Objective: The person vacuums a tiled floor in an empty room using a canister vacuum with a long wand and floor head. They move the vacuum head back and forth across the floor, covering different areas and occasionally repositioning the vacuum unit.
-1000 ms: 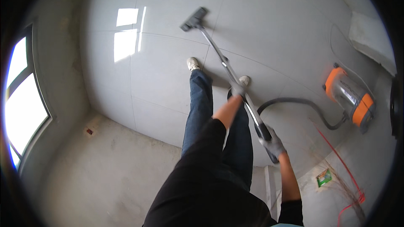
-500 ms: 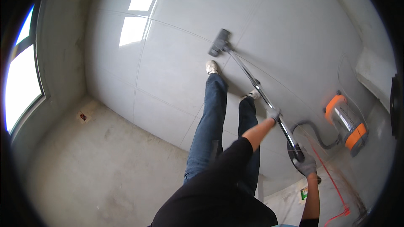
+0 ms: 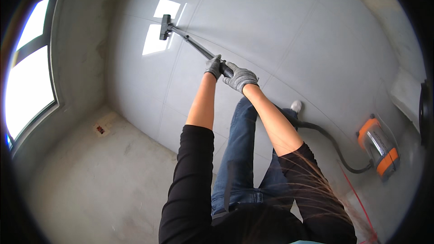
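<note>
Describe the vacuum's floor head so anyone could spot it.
On the pale tiled floor, find the bright window reflection at upper left. Overlapping it is the floor head, at the far end of the wand in the gloved left hand and right hand. Unlike the slim wand, it is a dark crossbar.

Forearms [image 3: 201,104] bare, outstretched; gloved left hand [image 3: 213,67] and right hand [image 3: 241,79] curled close together.

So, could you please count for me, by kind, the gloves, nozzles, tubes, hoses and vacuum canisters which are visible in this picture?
Gloves: 2
Nozzle: 1
Tube: 1
Hose: 1
Canister: 1
Total: 6
</note>
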The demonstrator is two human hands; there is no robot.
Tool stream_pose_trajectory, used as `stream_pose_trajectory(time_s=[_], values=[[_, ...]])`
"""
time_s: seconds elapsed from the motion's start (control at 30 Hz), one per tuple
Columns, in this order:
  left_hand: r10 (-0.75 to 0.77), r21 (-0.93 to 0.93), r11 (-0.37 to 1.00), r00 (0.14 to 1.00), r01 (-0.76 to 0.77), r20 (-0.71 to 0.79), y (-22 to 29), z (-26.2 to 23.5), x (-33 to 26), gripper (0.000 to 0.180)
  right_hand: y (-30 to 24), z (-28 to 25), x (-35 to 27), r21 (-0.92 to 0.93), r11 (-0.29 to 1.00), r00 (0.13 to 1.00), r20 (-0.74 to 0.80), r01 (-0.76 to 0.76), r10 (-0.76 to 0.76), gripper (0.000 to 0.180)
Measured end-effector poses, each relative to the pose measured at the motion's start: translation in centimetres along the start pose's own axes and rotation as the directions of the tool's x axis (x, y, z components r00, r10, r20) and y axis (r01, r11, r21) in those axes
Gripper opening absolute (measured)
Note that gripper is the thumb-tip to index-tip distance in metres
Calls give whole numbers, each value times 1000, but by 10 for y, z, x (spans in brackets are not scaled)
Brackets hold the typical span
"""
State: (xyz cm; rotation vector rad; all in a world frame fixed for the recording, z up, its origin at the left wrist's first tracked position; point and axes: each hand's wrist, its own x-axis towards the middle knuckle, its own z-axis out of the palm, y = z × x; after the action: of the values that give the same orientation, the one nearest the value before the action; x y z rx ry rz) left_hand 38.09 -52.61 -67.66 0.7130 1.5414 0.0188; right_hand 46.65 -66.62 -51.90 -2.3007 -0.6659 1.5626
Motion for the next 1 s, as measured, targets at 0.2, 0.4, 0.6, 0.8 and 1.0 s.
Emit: stream_pose_trajectory(time_s=[0.2, 0.4, 0.6, 0.8, 1.0], values=[[-56, -56, 996, 992, 62, 113, -62, 98, -15, 18, 105, -56, -71, 39, 999, 995, -95, -8, 12, 68], [57, 312, 943, 980, -115, 190, -218, 201, -118, 28, 267, -59, -256, 412, 897, 976, -68, -162, 208, 65], [-395, 452, 858, 876, 244, 277, -388, 288, -325, 75, 378, -86, -484, 367, 763, 824, 15, -532, 567, 67], [-227, 283, 947, 941, 153, 249, -423, 318, -310, 51, 397, -112, -460, 430, 752, 857, 122, -500, 500, 71], [264, 146, 948, 955, -284, 138, -180, 270, -95, 15, 258, -150, -189, 408, 913, 995, -98, 13, 30, 71]])
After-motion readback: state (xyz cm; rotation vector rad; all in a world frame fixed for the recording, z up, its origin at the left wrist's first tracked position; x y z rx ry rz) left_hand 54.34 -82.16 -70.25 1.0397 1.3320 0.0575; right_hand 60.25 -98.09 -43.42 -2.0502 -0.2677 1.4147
